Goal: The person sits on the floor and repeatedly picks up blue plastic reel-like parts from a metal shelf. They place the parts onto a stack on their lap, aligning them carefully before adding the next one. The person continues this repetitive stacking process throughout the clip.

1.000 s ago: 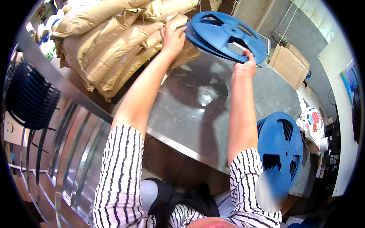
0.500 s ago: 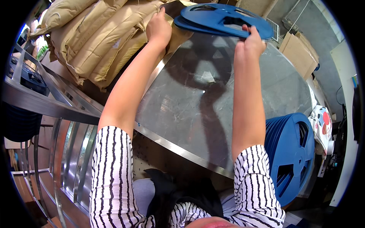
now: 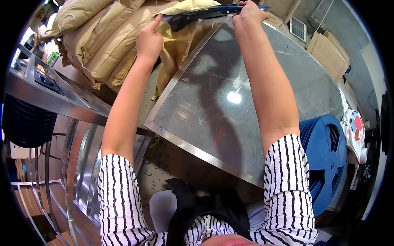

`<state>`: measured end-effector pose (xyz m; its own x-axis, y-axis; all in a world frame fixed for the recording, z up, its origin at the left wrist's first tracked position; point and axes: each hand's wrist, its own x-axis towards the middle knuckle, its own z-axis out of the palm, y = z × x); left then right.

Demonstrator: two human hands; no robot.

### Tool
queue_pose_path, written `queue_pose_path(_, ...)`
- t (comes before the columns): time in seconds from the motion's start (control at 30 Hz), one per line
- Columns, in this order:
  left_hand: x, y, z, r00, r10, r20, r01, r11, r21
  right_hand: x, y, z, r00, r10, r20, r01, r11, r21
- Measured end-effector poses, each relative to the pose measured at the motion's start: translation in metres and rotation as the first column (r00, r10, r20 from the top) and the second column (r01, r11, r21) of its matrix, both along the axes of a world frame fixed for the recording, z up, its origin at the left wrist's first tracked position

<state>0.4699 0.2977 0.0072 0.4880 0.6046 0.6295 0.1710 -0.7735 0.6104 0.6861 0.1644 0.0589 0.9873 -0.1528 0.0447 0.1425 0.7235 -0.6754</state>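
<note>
My right hand (image 3: 251,17) grips a blue plastic reel (image 3: 234,7) at the far edge of the table. The reel is tilted and shows almost edge-on. My left hand (image 3: 149,41) is closed, its thumb side up, at the near end of a dark, shiny, sheet-like thing (image 3: 182,19). That dark thing stretches toward the reel, and where one ends and the other begins is unclear. A stack of blue reels (image 3: 322,160) stands on edge at the table's right, by my right forearm.
The grey marble-look table (image 3: 197,106) has a metal edge. Stuffed brown paper sacks (image 3: 98,45) are piled at the far left. A metal rack (image 3: 57,100) holding dark blue reels (image 3: 30,123) stands on the left. Flat cardboard (image 3: 328,55) leans at the far right. Small blue bits litter the floor.
The reel has tilted from nearly flat to edge-on and moved left and away. My right hand went up and left with it; my left hand shifted left and slightly nearer.
</note>
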Motion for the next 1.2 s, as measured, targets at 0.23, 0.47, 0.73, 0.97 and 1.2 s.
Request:
queue_pose_path(0.23,-0.036,-0.009,0.021,0.929,-0.195,0.315,0.3,0.895,-0.331,-0.04,-0.041,0.037,0.997,0.035,0.063,-0.029,0.996,-0.09)
queue_pose_path(0.47,-0.086,-0.004,0.024,0.994,-0.063,0.091,0.081,0.972,-0.219,-0.151,-0.07,-0.002,0.88,0.474,-0.039,-0.472,0.863,-0.18)
queue_pose_path(0.73,-0.113,-0.024,0.015,0.932,-0.083,0.352,0.187,0.944,-0.274,-0.266,-0.105,0.024,0.833,0.553,0.025,-0.537,0.818,-0.206)
queue_pose_path(0.97,-0.1,-0.027,0.004,0.881,-0.216,0.421,0.406,0.8,-0.441,-0.178,0.025,-0.043,0.91,0.408,-0.069,-0.366,0.716,-0.594)
queue_pose_path(1.2,-0.131,-0.019,0.01,0.808,-0.182,0.56,0.505,0.704,-0.499,-0.268,-0.001,-0.038,0.78,0.626,-0.004,-0.554,0.688,-0.469)
